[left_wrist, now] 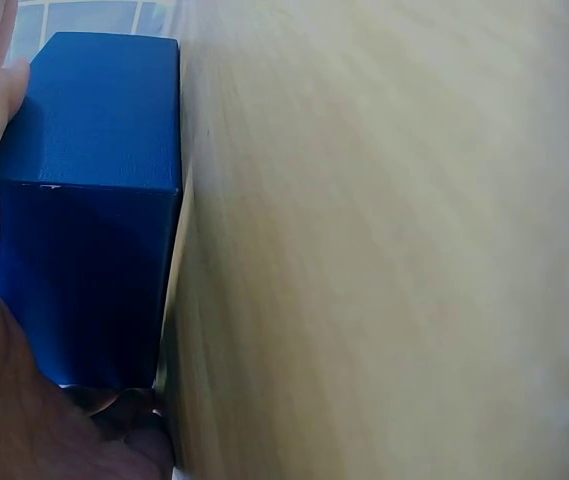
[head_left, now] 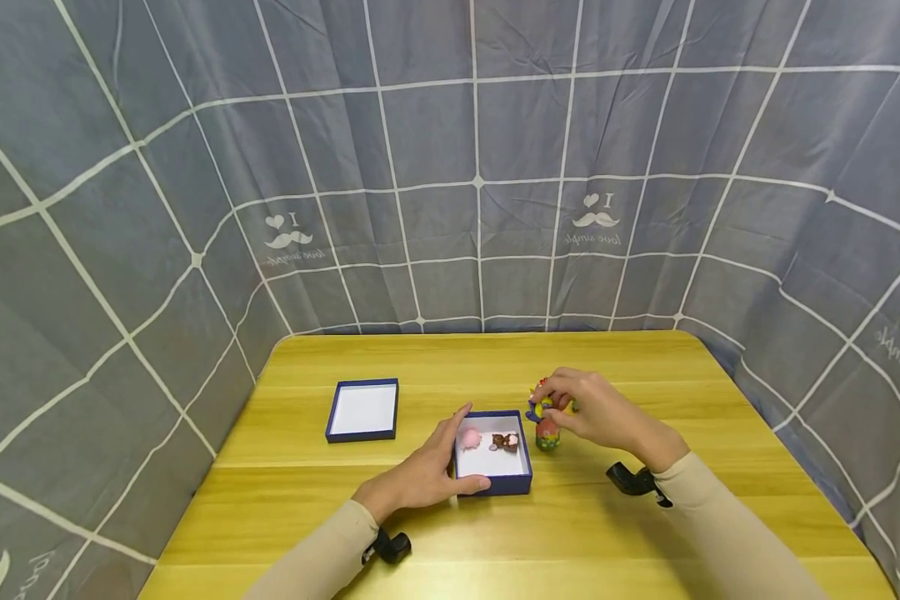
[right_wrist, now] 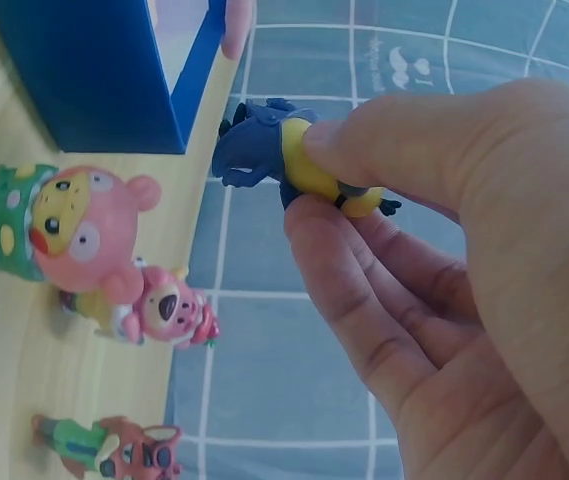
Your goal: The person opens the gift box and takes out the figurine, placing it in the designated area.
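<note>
Your left hand (head_left: 422, 472) grips the blue box (head_left: 508, 485), maybe to keep it still, while your right hand (right_wrist: 404, 270) pinches the blue-and-yellow toy (right_wrist: 301, 170) up beside it, perhaps to clear the standing toys (right_wrist: 94, 230).

Inspector: Head view, position?
Clerk: Above the near side of the counter (head_left: 600, 550), facing forward and down toward its far edge. Farthest and widest of the three; both far corners and the grey curtain (head_left: 435, 217) fall within it.
Inspector: Left wrist?
Clerk: Low, turned sideways, very near the blue box (left_wrist: 89, 270); counter surface fills the right side.
Inspector: Right wrist?
Clerk: Close to the right-hand fingers (right_wrist: 339, 290), also sideways, facing past them to the curtain, counter along its left.
Inspector: Overlap?
Clerk: All three show the box. Head and right wrist share the toy figures (right_wrist: 84, 225). Head also records the left wrist camera (head_left: 393, 547) and right wrist camera (head_left: 628, 479).
</note>
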{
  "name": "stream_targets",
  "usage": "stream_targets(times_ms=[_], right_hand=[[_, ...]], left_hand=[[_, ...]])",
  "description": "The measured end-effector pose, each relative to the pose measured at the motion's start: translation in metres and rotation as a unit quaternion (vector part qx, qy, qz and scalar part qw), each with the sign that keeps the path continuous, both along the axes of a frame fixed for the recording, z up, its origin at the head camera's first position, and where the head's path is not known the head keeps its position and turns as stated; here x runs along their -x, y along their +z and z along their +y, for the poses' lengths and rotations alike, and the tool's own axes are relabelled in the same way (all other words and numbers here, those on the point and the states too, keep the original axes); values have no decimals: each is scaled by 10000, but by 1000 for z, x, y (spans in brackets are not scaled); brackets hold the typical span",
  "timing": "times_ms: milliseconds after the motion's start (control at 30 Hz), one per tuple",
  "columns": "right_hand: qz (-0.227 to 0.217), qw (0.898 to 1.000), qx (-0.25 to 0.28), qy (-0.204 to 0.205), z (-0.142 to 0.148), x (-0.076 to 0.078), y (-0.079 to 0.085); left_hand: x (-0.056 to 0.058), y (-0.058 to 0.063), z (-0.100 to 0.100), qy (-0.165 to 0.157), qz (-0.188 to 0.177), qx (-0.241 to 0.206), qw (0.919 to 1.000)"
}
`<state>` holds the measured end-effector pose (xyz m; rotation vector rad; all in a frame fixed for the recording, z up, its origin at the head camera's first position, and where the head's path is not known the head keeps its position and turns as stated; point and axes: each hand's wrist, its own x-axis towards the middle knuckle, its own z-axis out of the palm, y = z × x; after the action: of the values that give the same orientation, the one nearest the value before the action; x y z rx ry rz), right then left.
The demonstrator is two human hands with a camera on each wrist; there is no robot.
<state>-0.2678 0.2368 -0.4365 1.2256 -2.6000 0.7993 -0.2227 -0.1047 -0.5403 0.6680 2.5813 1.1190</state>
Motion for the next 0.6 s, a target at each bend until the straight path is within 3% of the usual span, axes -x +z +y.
stream_targets(times_ms=[600], right_hand=[[293, 9993, -88, -225, 26, 2, 1]], left_hand=[[0, 2, 0, -21, 5, -4, 10000]])
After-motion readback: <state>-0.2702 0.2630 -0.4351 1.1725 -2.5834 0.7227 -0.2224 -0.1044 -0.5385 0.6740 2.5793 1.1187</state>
